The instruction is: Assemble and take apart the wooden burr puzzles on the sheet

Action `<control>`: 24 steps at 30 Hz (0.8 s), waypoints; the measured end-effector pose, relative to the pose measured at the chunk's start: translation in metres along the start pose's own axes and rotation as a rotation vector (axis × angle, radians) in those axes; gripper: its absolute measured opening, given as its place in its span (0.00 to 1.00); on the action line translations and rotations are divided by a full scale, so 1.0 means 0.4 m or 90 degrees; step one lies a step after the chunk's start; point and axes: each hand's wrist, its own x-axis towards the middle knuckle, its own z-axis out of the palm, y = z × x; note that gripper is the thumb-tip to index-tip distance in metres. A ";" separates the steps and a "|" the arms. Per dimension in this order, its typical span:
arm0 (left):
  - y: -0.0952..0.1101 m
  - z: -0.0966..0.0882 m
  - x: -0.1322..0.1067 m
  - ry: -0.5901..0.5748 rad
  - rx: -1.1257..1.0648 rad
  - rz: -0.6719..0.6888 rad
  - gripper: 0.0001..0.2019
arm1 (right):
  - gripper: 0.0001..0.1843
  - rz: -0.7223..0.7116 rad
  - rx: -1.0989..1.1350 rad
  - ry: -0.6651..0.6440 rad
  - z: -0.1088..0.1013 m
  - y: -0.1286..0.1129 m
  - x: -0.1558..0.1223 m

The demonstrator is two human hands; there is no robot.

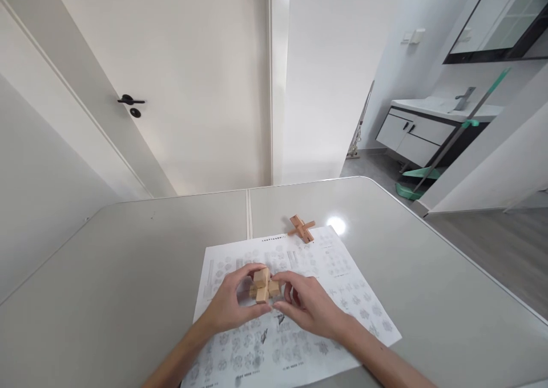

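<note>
A light wooden interlocking block puzzle (262, 287) sits between my two hands, above a printed paper sheet (357, 302). My left hand (226, 302) curves round its left side, fingers on the far side and thumb at the near side. My right hand (311, 307) closes on the puzzle's right end, with index finger and thumb at that block. Parts of the puzzle are hidden by my fingers. Beyond the hands, a few reddish-brown wooden pieces (302, 229) lie crossed at the sheet's far edge.
The sheet lies on a glossy grey table (128, 285) with a seam across its top. Past the table stands a white door (205, 80) with a black handle (131, 100). To the right are a washbasin cabinet (417, 131) and a green long-handled dustpan (409, 192).
</note>
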 end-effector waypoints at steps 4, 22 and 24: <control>-0.006 0.001 0.000 -0.005 0.004 0.000 0.27 | 0.11 -0.016 -0.012 0.037 0.005 0.002 0.002; 0.000 0.013 -0.001 -0.008 -0.009 -0.033 0.35 | 0.14 0.073 0.061 0.008 0.012 0.015 0.001; 0.000 0.015 -0.001 -0.003 -0.019 -0.037 0.35 | 0.14 0.083 0.072 0.011 0.014 0.016 0.000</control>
